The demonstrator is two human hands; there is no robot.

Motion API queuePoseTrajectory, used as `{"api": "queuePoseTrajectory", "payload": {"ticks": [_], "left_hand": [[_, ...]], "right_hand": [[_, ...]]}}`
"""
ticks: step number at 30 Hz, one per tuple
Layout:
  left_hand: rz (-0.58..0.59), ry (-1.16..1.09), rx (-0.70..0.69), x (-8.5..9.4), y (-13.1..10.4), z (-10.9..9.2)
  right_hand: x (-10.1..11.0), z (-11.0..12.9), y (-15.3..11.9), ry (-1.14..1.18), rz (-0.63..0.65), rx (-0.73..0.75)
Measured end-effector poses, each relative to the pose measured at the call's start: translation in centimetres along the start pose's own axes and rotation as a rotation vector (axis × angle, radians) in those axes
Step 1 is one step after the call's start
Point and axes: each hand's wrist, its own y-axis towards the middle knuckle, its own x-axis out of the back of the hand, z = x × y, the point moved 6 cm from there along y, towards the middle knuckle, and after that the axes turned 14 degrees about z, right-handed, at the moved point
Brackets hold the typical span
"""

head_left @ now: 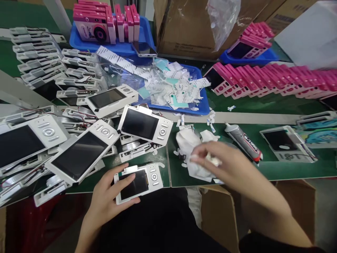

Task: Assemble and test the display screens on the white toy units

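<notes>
My left hand (113,191) grips a white camera back housing (153,177) with a dark screen and silver buttons, at the table's front edge. Its thumb and fingers hold the housing's left end, with one finger lying across the screen. To the right, my right hand (223,158) hovers over crumpled white tissue (188,140), somewhat blurred. Its thumb and index finger are pinched together. Something small and pale shows beneath the curled fingers, but I cannot make out what it is. Left of my left hand lies another white camera housing (83,154), screen up.
White housings (76,72) are stacked at left. A blue tray (202,105) holds paper and adhesive scraps. A glue tube (243,142) and a single housing (283,140) lie at right. Pink cameras (244,79) line the back right; more pink cameras (91,26) stand at back left.
</notes>
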Motion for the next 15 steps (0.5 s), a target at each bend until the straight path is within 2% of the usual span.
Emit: {"api": "queuePoseTrajectory", "payload": {"ticks": [2, 4, 5, 9, 12, 15], "left_hand": [[0.002, -0.025, 0.008, 0.0, 0.0, 0.1], [0.009, -0.062, 0.02, -0.1, 0.0, 0.3], [0.011, -0.081, 0.025, -0.1, 0.0, 0.4], [-0.001, -0.112, 0.034, -0.1, -0.2, 0.6], [-0.008, -0.082, 0.03, 0.0, -0.2, 0.5], [-0.011, -0.084, 0.024, 0.1, -0.1, 0.4]], "right_hand": [[2.1, -1.6, 2.1, 0.06, -0.06, -0.16], [3.1, -3.0, 4.9, 0.024, -0.026, -0.274], [3.3, -3.4, 6.4, 0.013, 0.008, -0.284], [2.3, -4.6, 10.6, -0.033, 0.199, -0.278], [1.0, -4.9, 11.5, -0.09, 0.306, -0.26], [0.7, -5.0, 11.3, -0.137, 0.302, -0.26]]}}
